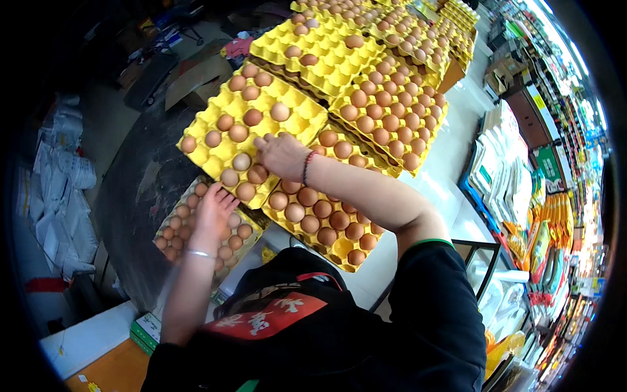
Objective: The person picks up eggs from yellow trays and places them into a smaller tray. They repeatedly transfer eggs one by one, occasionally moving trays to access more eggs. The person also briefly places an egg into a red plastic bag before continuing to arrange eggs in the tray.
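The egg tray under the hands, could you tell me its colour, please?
Bright yellow egg tray; the head view shows it best.

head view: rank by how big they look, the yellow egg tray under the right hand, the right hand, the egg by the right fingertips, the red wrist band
Largest to smallest in the head view:
1. yellow egg tray
2. right hand
3. egg and red wrist band: the thin band and the round egg cover similar area, so I won't rank them.

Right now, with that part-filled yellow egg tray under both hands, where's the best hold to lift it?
Probably the yellow egg tray by two opposite edges, from beneath, kept level. It is thin and carries loose eggs. The left hand is already at its near edge; the right hand rests on top, so it would need to shift to an edge.
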`<state>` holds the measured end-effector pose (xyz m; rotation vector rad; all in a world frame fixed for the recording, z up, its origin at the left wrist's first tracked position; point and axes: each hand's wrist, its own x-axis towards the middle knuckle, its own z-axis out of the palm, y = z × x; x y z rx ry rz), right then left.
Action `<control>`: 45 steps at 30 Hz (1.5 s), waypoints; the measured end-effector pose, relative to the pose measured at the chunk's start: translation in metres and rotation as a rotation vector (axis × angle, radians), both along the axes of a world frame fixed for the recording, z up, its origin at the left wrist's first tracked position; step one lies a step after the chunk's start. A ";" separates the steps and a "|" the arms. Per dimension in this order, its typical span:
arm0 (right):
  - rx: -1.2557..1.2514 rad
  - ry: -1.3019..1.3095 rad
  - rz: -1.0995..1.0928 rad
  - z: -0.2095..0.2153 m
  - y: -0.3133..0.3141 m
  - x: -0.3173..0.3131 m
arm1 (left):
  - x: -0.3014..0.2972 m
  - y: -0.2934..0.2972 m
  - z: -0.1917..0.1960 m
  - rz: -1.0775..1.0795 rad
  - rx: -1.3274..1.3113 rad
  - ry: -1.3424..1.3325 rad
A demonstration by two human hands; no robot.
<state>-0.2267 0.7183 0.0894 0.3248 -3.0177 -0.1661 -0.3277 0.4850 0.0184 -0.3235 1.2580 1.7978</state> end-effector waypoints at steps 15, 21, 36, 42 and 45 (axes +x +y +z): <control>-1.212 0.100 -0.324 0.003 0.024 0.058 | 0.005 0.025 0.026 -0.060 0.006 -0.017; -1.698 -0.177 -0.315 0.011 -0.033 0.066 | -0.007 -0.019 0.023 -0.046 -0.116 0.151; -1.075 -0.388 0.015 -0.096 -0.286 0.024 | 0.015 -0.283 -0.009 0.482 -0.212 0.120; -0.664 -0.182 0.313 -0.126 -0.343 0.004 | 0.051 -0.310 -0.052 0.456 -0.474 0.085; -0.451 -0.120 0.316 -0.145 -0.362 0.001 | 0.072 -0.306 -0.068 0.401 -0.449 -0.084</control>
